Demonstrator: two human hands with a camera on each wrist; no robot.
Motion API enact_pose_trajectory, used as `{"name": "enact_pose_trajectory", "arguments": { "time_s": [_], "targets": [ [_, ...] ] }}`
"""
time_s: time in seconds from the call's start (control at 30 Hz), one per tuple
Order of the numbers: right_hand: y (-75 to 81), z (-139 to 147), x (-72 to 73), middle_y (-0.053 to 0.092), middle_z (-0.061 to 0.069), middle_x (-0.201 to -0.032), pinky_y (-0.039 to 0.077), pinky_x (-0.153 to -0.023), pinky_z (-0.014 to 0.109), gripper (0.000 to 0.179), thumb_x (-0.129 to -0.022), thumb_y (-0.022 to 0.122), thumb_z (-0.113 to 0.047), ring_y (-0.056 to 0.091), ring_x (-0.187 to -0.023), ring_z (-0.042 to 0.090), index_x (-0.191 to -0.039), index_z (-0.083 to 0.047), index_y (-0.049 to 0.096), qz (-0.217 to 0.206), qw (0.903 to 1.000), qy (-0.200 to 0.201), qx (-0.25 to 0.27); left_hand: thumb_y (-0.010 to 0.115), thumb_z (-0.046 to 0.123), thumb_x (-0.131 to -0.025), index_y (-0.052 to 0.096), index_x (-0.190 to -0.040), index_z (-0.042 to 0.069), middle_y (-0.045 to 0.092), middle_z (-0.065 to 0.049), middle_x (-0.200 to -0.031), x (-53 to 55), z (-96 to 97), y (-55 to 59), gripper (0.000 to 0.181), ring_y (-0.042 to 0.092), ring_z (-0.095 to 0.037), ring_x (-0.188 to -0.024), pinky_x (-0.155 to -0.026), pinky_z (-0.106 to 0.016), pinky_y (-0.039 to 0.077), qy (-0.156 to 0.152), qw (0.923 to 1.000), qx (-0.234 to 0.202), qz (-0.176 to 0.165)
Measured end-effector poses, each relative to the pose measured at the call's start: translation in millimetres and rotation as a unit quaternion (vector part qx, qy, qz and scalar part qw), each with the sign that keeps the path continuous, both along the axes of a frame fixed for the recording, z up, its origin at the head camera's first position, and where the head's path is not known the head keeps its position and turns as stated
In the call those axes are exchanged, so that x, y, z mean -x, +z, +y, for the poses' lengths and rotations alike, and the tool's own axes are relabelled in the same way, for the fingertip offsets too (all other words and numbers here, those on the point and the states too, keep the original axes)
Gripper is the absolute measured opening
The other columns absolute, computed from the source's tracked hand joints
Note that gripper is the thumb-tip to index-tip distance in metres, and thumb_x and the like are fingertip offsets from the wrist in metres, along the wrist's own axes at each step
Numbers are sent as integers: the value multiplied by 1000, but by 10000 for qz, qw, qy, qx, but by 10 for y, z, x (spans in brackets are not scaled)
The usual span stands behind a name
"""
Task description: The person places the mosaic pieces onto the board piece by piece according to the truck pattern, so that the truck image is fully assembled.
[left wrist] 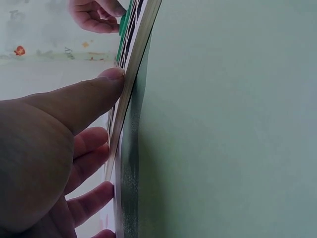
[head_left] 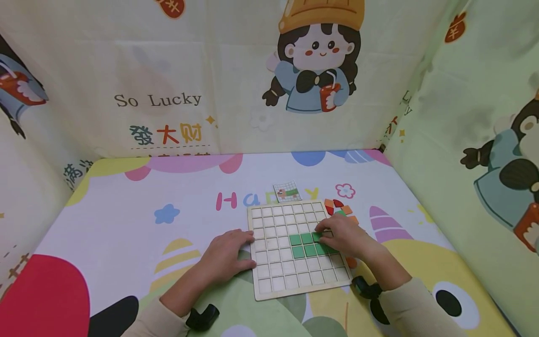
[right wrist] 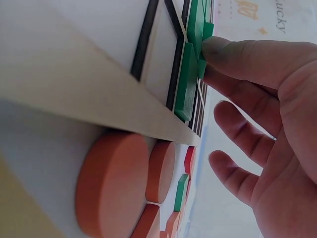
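Note:
A light wooden grid board (head_left: 277, 269) lies on the table. Green square tiles (head_left: 298, 252) fill part of two rows on its right half. My right hand (head_left: 347, 236) is over that part, pinching a small green tile (right wrist: 201, 68) between thumb and index finger; its other fingers are loosely bent. The tile sits at the upper green row, partly hidden by the fingers. At the board's left edge, my left hand (head_left: 223, 255) touches the rim with extended thumb and fingers. In the left wrist view, the thumb (left wrist: 99, 96) rests against the board's edge.
Behind the board lies a small printed picture card (head_left: 287, 192) with a grid. Loose orange, red and green pieces (head_left: 346, 209) lie along the board's right side, including round orange ones (right wrist: 114, 183). A patterned cloth covers the table (head_left: 126, 224); printed curtains (head_left: 236, 70) stand around it.

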State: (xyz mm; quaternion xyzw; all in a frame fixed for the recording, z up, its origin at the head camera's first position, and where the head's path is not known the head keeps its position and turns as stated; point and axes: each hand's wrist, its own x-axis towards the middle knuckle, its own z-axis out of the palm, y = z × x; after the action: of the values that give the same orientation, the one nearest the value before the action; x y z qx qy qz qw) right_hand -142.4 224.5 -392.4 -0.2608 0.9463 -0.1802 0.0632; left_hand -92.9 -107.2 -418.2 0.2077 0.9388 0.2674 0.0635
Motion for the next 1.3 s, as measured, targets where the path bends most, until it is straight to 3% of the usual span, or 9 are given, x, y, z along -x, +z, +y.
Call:
{"name": "enact_pose_trajectory", "arguments": {
  "time_s": [0.77, 0.93, 1.3],
  "targets": [
    [-7, -8, 7, 66, -2, -98, 49, -82, 40, 15, -87, 77, -11, 54, -94, 21, -102, -10, 76, -159, 9995, -225, -125, 83, 30, -83, 64, -127, 8, 59, -4, -137, -7, 4, 27, 52, 50, -31, -128, -104, -54, 38, 5, 10000, -41, 49],
    [-17, 1, 9, 67, -2, -96, 49, -79, 38, 15, -86, 79, -10, 55, -90, 19, -101, -11, 77, 42, 9999, -96, -115, 82, 27, -83, 65, -125, 7, 60, -5, -136, -10, -2, 36, 50, 51, -31, -127, -102, -54, 40, -53, 9998, -137, 116],
    [-18, 8, 2, 68, -4, -97, 50, -80, 39, 16, -87, 77, -8, 56, -92, 20, -102, -13, 77, 70, 9999, -27, -72, 82, 28, -83, 65, -125, 7, 60, -5, -136, -6, -1, 32, 50, 52, -32, -125, -101, -55, 40, -32, 9999, -140, 81]
  ]
}}
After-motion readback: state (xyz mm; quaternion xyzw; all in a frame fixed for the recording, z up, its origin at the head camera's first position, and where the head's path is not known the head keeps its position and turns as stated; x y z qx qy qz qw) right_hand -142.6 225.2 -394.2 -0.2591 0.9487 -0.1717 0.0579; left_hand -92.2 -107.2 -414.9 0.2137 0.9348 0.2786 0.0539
